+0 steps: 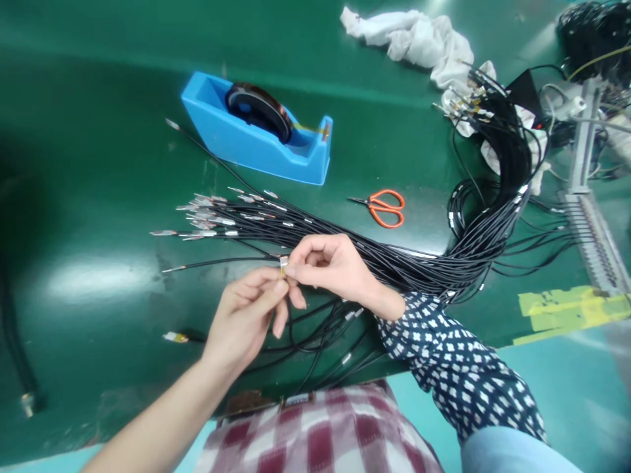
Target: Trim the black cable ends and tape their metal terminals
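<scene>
Between the fingertips of both hands is a small silvery connector (283, 261) with a bit of yellowish tape at its lower end. My left hand (249, 309) pinches it from below with thumb and forefinger. From the right, my right hand (330, 266) closes thumb and forefinger on its side. A black cable seems to run down from it behind my fingers. Just beyond my hands lies a thick bundle of black cables (404, 263), with bare silvery ends (202, 217) toward the left. More loose black cables (320, 335) lie under and nearer than my hands.
A blue tape dispenser (261, 154) with a dark tape roll stands behind the bundle. Orange-handled scissors (387, 208) lie to its right. Crumpled white cloth (414, 39) lies at the back. A grey slotted rack (599, 243) and yellow tape (566, 309) are at the right.
</scene>
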Motion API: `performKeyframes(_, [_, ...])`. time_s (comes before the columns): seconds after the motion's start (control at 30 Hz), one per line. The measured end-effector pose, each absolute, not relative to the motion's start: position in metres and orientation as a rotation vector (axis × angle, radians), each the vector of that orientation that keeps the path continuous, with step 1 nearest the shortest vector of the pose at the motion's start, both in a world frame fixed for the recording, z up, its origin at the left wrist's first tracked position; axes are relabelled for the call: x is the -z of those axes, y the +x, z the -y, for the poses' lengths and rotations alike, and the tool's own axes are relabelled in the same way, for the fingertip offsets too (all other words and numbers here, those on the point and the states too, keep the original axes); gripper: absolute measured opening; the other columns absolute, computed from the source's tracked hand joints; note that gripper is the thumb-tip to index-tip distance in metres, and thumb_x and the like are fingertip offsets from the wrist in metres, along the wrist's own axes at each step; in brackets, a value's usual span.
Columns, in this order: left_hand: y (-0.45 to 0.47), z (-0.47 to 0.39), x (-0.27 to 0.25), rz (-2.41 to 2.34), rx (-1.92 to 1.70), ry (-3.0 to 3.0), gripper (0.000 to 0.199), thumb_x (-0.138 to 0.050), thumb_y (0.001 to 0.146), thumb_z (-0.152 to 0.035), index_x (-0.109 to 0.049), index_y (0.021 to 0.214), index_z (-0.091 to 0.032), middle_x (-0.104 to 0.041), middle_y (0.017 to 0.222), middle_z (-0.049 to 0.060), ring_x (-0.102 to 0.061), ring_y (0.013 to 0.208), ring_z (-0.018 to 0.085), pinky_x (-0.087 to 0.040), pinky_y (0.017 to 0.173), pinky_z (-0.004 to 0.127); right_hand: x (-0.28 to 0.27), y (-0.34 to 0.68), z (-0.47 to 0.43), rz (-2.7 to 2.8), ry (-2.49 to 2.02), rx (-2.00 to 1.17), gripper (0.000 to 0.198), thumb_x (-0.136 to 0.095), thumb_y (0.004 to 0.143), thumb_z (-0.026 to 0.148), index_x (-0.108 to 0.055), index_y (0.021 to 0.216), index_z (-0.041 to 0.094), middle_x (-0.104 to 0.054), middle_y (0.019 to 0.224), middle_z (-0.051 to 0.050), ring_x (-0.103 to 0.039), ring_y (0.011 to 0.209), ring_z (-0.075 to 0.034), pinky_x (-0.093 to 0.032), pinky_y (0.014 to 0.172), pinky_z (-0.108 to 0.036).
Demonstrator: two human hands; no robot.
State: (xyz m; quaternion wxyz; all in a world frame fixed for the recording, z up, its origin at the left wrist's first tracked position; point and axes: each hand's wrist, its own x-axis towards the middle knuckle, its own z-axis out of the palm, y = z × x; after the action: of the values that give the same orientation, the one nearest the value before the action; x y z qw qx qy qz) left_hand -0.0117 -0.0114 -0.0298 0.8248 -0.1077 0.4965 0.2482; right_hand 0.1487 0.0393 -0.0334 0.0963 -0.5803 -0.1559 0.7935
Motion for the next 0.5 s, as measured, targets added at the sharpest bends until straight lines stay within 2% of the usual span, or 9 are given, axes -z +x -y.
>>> performKeyframes(0.13, [-0.0124,0.0111,0.0301,-1.065,-0.482,-0.240,0.013,-0.070,0.084,-0.028,-0.064,0.081,-0.017,-0.067,0.063,0.000,-0.047,0.036,0.002,-0.032,0.038,0.011,0.0325,0.1479,-0.0365,0.571,-1.746,-2.301,0.019,-0.075,0.075,0.029,-0.065,0.075,0.013,-0.059,0.063,0.002,-0.045,0.048,-0.005,-0.034,0.044,-0.018])
performKeyframes(0.27, [-0.0111,0.0112,0.0319,-1.115,-0.444,-0.245,0.018,-0.076,0.078,-0.024,-0.059,0.081,-0.018,-0.063,0.058,-0.003,-0.042,0.035,0.002,-0.028,0.036,0.010,0.0314,0.1465,-0.0323,0.701,-1.764,-2.239,0.012,-0.072,0.076,0.024,-0.065,0.078,0.014,-0.060,0.068,0.002,-0.046,0.051,-0.005,-0.038,0.047,-0.019])
performKeyframes(0.4, [-0.0087,0.0103,0.0344,-1.231,-0.502,-0.228,0.021,-0.081,0.070,-0.021,-0.061,0.069,-0.014,-0.064,0.063,-0.003,-0.047,0.034,0.002,-0.031,0.036,0.012,0.0315,0.1471,-0.0320,0.819,-1.734,-2.175,0.008,-0.072,0.075,0.018,-0.065,0.077,0.014,-0.059,0.074,0.001,-0.048,0.055,-0.006,-0.040,0.049,-0.019])
performKeyframes(0.5, [-0.0091,0.0091,0.0345,-1.185,-0.496,-0.255,0.020,-0.081,0.069,-0.021,-0.062,0.069,-0.014,-0.065,0.060,-0.003,-0.050,0.033,0.004,-0.033,0.037,0.012,0.0325,0.1489,-0.0352,0.796,-1.661,-2.209,0.008,-0.073,0.076,0.018,-0.066,0.077,0.013,-0.061,0.077,0.000,-0.052,0.055,-0.006,-0.040,0.049,-0.019])
